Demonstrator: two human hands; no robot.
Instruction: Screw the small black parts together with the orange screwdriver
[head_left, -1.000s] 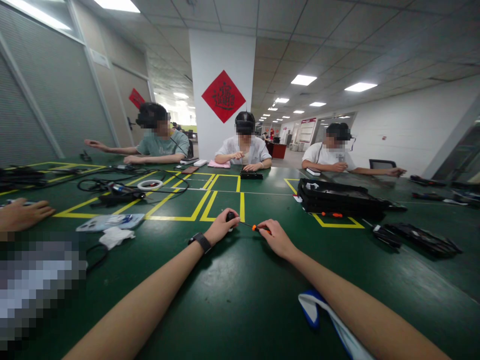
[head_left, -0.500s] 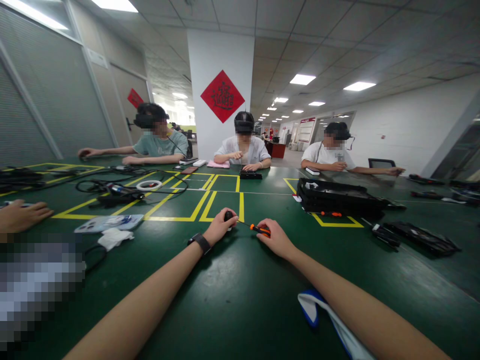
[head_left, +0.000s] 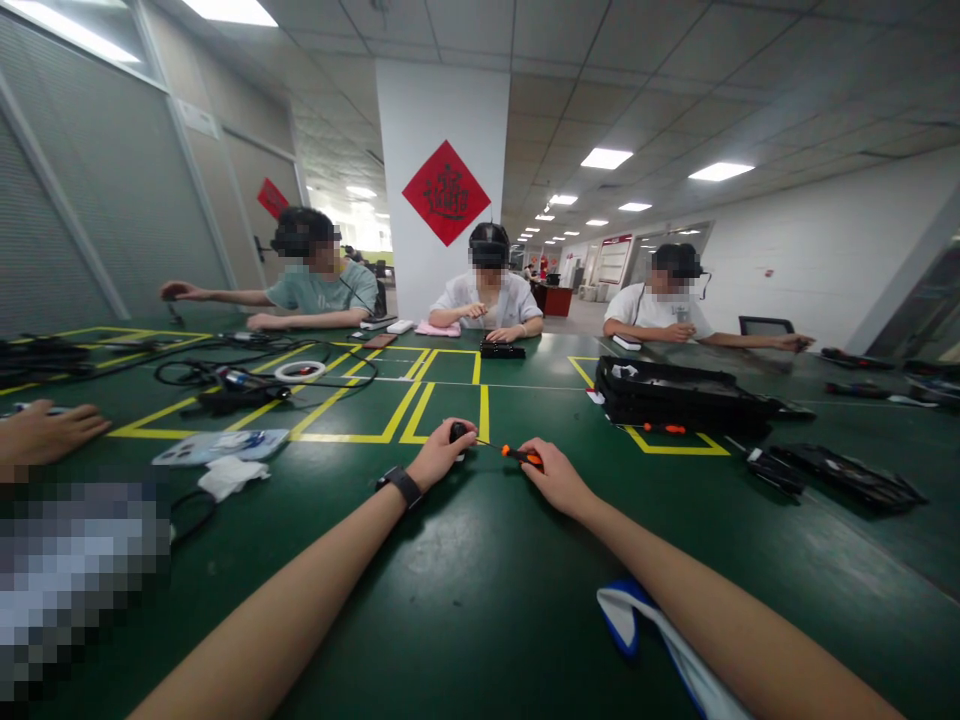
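My left hand [head_left: 442, 452], with a dark band at the wrist, is closed around a small black rounded part [head_left: 457, 432]. Its exact kind cannot be made out, as the fingers cover much of it. In my right hand [head_left: 556, 474] is a screwdriver [head_left: 523, 457] with an orange and black handle, lying nearly level. Its thin shaft points left and the tip meets or nearly meets the black part. Both hands are just above the green table [head_left: 450, 600], close to the yellow tape lines.
Stacked black trays [head_left: 675, 390] stand at right, with an orange-handled tool [head_left: 664, 428] before them. Black parts [head_left: 847, 475] lie further right. At left are a phone [head_left: 217, 447], a tissue [head_left: 234, 478] and cables [head_left: 240, 385]. Three people sit opposite; another person's hand [head_left: 52, 430] rests at left.
My hands and the screwdriver stay almost in place, with only a slight shift in view. The co-worker at far left has raised an outstretched hand a little, holding a small dark thing.
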